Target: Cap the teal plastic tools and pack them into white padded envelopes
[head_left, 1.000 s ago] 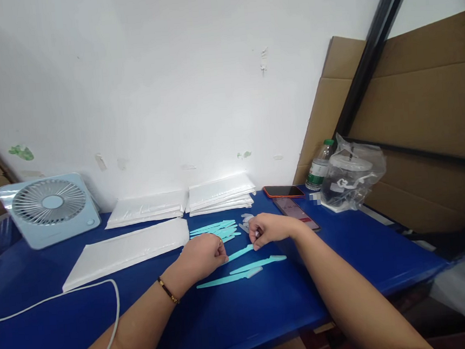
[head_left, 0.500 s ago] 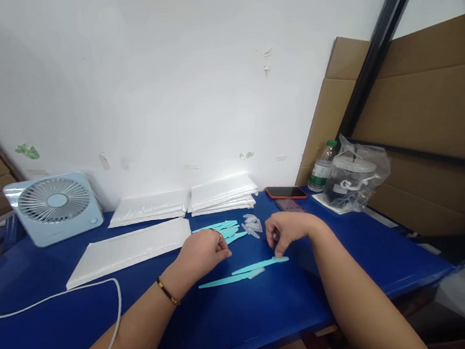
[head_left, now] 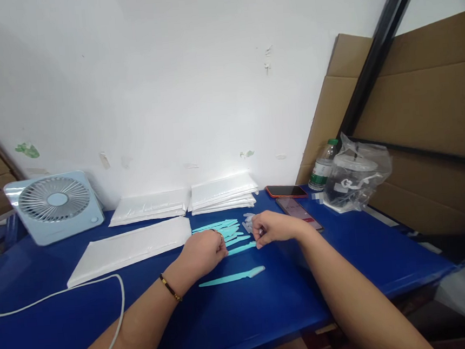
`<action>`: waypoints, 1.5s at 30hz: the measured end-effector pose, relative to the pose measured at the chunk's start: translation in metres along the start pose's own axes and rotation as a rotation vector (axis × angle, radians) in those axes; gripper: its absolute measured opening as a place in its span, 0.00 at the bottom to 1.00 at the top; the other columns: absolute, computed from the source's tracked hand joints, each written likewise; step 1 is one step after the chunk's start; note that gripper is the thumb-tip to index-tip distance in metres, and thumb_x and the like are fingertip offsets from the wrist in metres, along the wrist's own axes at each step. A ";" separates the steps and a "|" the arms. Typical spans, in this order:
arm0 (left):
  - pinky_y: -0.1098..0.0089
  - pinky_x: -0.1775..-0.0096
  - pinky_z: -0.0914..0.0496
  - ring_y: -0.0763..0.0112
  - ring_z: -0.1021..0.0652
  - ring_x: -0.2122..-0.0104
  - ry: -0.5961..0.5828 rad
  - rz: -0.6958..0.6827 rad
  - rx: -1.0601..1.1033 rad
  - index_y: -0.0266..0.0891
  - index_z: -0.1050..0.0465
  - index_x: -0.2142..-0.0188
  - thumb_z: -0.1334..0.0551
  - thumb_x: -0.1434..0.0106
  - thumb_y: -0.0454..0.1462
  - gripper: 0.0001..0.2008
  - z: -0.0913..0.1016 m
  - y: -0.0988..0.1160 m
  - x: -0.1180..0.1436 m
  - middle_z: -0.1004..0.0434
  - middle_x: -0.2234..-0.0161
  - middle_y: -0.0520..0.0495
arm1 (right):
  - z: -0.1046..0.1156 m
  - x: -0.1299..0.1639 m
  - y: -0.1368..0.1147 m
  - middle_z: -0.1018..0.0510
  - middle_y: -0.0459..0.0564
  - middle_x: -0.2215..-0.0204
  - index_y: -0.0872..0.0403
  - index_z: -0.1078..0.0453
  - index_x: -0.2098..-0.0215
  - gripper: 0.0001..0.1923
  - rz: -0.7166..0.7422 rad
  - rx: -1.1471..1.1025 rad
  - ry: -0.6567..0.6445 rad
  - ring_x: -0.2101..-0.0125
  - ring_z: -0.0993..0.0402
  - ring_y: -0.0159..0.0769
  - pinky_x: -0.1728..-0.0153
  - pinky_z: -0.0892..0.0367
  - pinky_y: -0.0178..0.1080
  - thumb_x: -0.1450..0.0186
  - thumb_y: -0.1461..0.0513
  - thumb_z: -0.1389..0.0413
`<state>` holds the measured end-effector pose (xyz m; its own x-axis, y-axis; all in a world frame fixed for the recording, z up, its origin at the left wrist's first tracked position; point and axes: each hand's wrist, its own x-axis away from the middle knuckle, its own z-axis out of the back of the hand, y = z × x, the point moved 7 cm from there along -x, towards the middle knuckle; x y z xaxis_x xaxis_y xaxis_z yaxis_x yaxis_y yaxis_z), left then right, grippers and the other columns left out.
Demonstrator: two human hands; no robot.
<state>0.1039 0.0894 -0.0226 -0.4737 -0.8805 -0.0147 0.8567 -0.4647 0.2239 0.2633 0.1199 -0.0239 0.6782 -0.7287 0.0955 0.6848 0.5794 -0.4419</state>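
A turquoise eyebrow razor [head_left: 241, 248] spans the gap between my hands. My left hand [head_left: 205, 248] is closed in a pinch at its handle end. At its head end, my right hand [head_left: 273, 228] pinches with thumb and fingertips. Nearer to me, another eyebrow razor [head_left: 229, 278] lies on the blue table, a pale clear cover over its head. Just beyond my left hand is a pile of turquoise razors [head_left: 227, 226], partly covered by that hand. Several small translucent caps [head_left: 247, 223] lie beside the pile, some hidden behind my right hand.
White padded mailers [head_left: 221, 193] are stacked against the wall, with a single mailer [head_left: 129, 250] in front. A light-blue fan [head_left: 56, 206] stands left, near a white cable [head_left: 63, 290]. Two phones [head_left: 286, 191], a water bottle [head_left: 322, 169] and a bagged cup [head_left: 353, 177] are at right.
One eyebrow razor has moved away from its neighbour, back toward the pile, and is now between both hands. My right hand has shifted left and farther back, uncovering more of the nearer phone.
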 end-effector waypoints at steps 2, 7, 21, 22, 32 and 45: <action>0.71 0.72 0.40 0.70 0.26 0.71 0.051 0.045 -0.046 0.40 0.27 0.74 0.44 0.44 0.38 0.09 0.011 -0.012 -0.001 0.23 0.69 0.47 | 0.012 0.001 0.008 0.27 0.47 0.72 0.55 0.26 0.75 0.08 -0.047 -0.001 0.154 0.72 0.32 0.32 0.73 0.41 0.31 0.49 0.58 0.38; 0.71 0.72 0.39 0.67 0.26 0.68 0.069 0.123 0.027 0.42 0.26 0.71 0.42 0.46 0.46 0.12 0.024 -0.022 0.004 0.23 0.67 0.49 | 0.027 0.006 0.023 0.27 0.48 0.69 0.54 0.26 0.71 0.08 -0.145 -0.044 0.379 0.71 0.31 0.33 0.73 0.40 0.32 0.47 0.59 0.40; 0.73 0.74 0.41 0.71 0.28 0.73 -0.088 -0.031 0.171 0.42 0.27 0.74 0.42 0.46 0.43 0.09 -0.008 0.010 0.012 0.25 0.72 0.51 | 0.003 0.010 -0.016 0.22 0.47 0.73 0.56 0.26 0.61 0.18 0.076 -0.423 -0.069 0.73 0.27 0.33 0.71 0.35 0.32 0.48 0.56 0.39; 0.73 0.74 0.41 0.71 0.28 0.73 -0.087 -0.020 0.204 0.42 0.27 0.73 0.43 0.46 0.44 0.10 -0.007 0.007 0.010 0.25 0.72 0.51 | 0.000 0.009 -0.019 0.22 0.48 0.73 0.55 0.27 0.59 0.20 0.092 -0.469 -0.080 0.72 0.27 0.33 0.70 0.34 0.33 0.49 0.56 0.38; 0.74 0.73 0.39 0.73 0.30 0.75 -0.255 -0.029 0.682 0.36 0.29 0.70 0.41 0.47 0.50 0.18 0.005 -0.007 0.009 0.28 0.75 0.52 | 0.025 0.010 -0.041 0.21 0.51 0.71 0.56 0.23 0.65 0.15 0.289 -0.404 0.295 0.72 0.27 0.34 0.72 0.34 0.33 0.47 0.56 0.38; 0.73 0.71 0.37 0.72 0.29 0.71 0.216 -0.001 0.520 0.41 0.35 0.69 0.45 0.42 0.44 0.09 0.033 -0.029 0.002 0.27 0.71 0.52 | 0.039 0.008 0.004 0.24 0.47 0.79 0.58 0.27 0.63 0.17 0.039 -0.815 0.554 0.80 0.28 0.30 0.75 0.32 0.34 0.45 0.54 0.40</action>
<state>0.0712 0.1041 0.0035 -0.3752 -0.9046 -0.2022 0.6170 -0.4066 0.6738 0.2819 0.1303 0.0096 0.3333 -0.9029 -0.2715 0.1303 0.3293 -0.9352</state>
